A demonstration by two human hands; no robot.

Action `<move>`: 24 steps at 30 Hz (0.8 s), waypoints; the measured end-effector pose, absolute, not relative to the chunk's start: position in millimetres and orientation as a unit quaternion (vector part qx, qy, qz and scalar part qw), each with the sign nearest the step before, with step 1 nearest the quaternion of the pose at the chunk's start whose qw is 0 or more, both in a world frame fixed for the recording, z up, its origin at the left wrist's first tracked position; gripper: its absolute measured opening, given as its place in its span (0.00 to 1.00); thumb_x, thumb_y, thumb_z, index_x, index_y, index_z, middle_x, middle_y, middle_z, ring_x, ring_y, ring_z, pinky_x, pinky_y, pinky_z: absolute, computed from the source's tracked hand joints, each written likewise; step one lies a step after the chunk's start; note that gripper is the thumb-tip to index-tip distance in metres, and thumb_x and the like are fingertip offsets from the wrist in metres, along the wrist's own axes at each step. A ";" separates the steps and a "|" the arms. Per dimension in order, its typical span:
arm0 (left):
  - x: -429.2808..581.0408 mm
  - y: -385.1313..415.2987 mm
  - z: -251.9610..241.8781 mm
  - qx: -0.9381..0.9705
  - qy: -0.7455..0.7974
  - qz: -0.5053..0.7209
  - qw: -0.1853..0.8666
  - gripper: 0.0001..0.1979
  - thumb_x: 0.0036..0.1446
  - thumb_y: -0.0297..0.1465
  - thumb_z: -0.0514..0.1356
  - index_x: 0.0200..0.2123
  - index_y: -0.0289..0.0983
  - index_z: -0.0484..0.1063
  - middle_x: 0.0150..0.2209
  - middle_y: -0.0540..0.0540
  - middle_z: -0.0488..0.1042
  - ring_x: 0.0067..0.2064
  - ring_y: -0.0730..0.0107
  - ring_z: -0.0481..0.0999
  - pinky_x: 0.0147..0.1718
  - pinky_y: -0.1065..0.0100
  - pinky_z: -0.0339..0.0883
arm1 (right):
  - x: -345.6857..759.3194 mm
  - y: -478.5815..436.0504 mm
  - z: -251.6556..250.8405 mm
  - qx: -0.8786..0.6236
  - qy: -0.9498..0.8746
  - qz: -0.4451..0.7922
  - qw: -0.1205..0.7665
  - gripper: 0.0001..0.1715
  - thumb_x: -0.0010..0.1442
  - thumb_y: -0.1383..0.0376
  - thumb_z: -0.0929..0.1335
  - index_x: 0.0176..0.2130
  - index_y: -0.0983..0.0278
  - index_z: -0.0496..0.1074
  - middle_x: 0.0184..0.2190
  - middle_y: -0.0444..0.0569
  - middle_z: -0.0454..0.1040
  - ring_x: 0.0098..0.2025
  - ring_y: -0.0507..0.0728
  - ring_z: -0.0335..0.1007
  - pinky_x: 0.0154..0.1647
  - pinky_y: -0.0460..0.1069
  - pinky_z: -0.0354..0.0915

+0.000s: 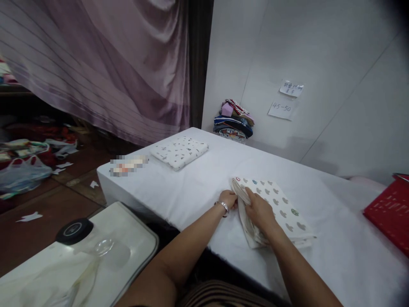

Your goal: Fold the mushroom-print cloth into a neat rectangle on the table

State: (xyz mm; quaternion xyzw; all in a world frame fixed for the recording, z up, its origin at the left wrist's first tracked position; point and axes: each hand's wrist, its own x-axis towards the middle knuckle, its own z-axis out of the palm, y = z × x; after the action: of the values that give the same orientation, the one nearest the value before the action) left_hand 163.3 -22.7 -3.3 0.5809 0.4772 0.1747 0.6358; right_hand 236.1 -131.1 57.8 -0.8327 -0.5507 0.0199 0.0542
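A cream cloth with a grey mouse-head pattern (281, 200) lies folded in layers on the white-covered table (191, 192). My left hand (228, 199), a bracelet on its wrist, is closed on the cloth's left edge. From above, my right hand (258, 211) grips the same folded edge, its fingers partly hidden by the bunched layers. Farther back on the left of the table rests a folded white cloth with small dark prints (180, 152), apart from both hands.
A blurred-out item (129, 165) lies at the table's left corner. Behind the table stands a stack of folded clothes (233, 119). A red box-like object (390, 209) is at the right. On the lower left, a white surface (134, 226) carries a black round lid (74, 230).
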 end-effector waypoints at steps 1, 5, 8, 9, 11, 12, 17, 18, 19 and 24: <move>164.4 -22.2 -4.1 0.591 0.476 0.175 0.627 0.06 0.51 0.25 0.57 0.26 0.31 0.73 0.15 0.50 0.67 0.17 0.75 0.66 0.17 0.75 0.60 | 236.5 -131.4 58.0 -0.834 -0.549 0.018 0.058 0.37 0.54 0.70 0.59 0.63 0.63 0.51 0.44 0.53 0.70 0.40 0.58 0.68 0.34 0.49 0.55; 169.4 -23.2 -10.0 0.615 0.473 0.191 0.601 0.08 0.50 0.27 0.58 0.21 0.33 0.71 0.13 0.51 0.65 0.18 0.74 0.67 0.18 0.75 0.60 | 238.7 -132.3 56.5 -0.831 -0.551 0.017 0.072 0.36 0.54 0.70 0.58 0.62 0.63 0.52 0.45 0.53 0.71 0.41 0.58 0.68 0.35 0.49 0.56; 172.4 -25.7 -12.3 0.619 0.464 0.201 0.600 0.09 0.52 0.28 0.56 0.22 0.33 0.71 0.15 0.50 0.66 0.19 0.74 0.69 0.19 0.75 0.60 | 239.4 -132.8 55.9 -0.828 -0.556 0.014 0.078 0.36 0.54 0.70 0.59 0.62 0.63 0.53 0.45 0.53 0.71 0.41 0.58 0.68 0.35 0.49 0.56; 173.3 -26.4 -11.7 0.618 0.462 0.202 0.603 0.10 0.53 0.28 0.55 0.23 0.33 0.71 0.15 0.50 0.67 0.19 0.74 0.69 0.19 0.75 0.60 | 239.3 -132.8 56.2 -0.826 -0.557 0.013 0.077 0.36 0.54 0.70 0.59 0.62 0.63 0.53 0.45 0.54 0.71 0.41 0.58 0.68 0.36 0.49 0.56; 174.9 -27.4 -8.5 0.611 0.461 0.198 0.612 0.10 0.55 0.27 0.54 0.24 0.32 0.72 0.15 0.50 0.66 0.19 0.73 0.69 0.18 0.75 0.59 | 238.9 -132.5 56.8 -0.825 -0.560 0.014 0.074 0.36 0.54 0.70 0.59 0.62 0.63 0.53 0.45 0.54 0.71 0.42 0.58 0.68 0.36 0.48 0.56; 175.5 -27.6 -6.2 0.606 0.462 0.195 0.617 0.11 0.55 0.27 0.54 0.25 0.32 0.72 0.15 0.50 0.66 0.19 0.73 0.69 0.17 0.75 0.58 | 238.5 -132.3 56.8 -0.825 -0.560 0.014 0.072 0.36 0.54 0.70 0.59 0.62 0.63 0.53 0.46 0.54 0.70 0.42 0.58 0.68 0.36 0.48 0.56; 172.5 -27.1 2.6 0.590 0.463 0.168 0.640 0.09 0.55 0.27 0.54 0.26 0.32 0.72 0.17 0.50 0.67 0.18 0.73 0.69 0.16 0.74 0.57 | 234.2 -132.2 48.9 -0.821 -0.568 0.006 0.057 0.35 0.55 0.70 0.59 0.62 0.64 0.53 0.45 0.54 0.70 0.41 0.58 0.67 0.34 0.48 0.56; 170.3 -27.1 2.3 0.589 0.461 0.162 0.644 0.09 0.55 0.27 0.54 0.26 0.32 0.72 0.17 0.49 0.67 0.18 0.72 0.69 0.16 0.74 0.58 | 233.0 -132.5 46.0 -0.818 -0.573 0.002 0.055 0.35 0.55 0.70 0.59 0.62 0.64 0.53 0.45 0.54 0.69 0.42 0.58 0.66 0.34 0.48 0.56; 167.7 -27.4 1.3 0.589 0.458 0.156 0.647 0.10 0.55 0.28 0.54 0.25 0.32 0.72 0.16 0.49 0.68 0.18 0.72 0.70 0.16 0.74 0.59 | 231.9 -133.0 43.1 -0.814 -0.578 -0.003 0.052 0.35 0.55 0.70 0.59 0.61 0.64 0.53 0.45 0.55 0.69 0.43 0.58 0.65 0.34 0.48 0.56; 153.5 -34.6 -9.9 0.608 0.426 0.143 0.654 0.09 0.52 0.27 0.57 0.23 0.35 0.74 0.15 0.50 0.67 0.20 0.72 0.69 0.20 0.73 0.62 | 229.5 -133.4 35.1 -0.807 -0.588 -0.011 0.056 0.35 0.54 0.71 0.58 0.62 0.64 0.53 0.46 0.55 0.68 0.44 0.58 0.63 0.35 0.48 0.57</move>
State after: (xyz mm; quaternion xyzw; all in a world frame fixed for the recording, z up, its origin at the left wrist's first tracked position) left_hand 153.5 -34.6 -9.9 0.6085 0.4262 0.1426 0.6541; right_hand 229.5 -133.4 35.1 -0.8071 -0.5876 -0.0107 0.0563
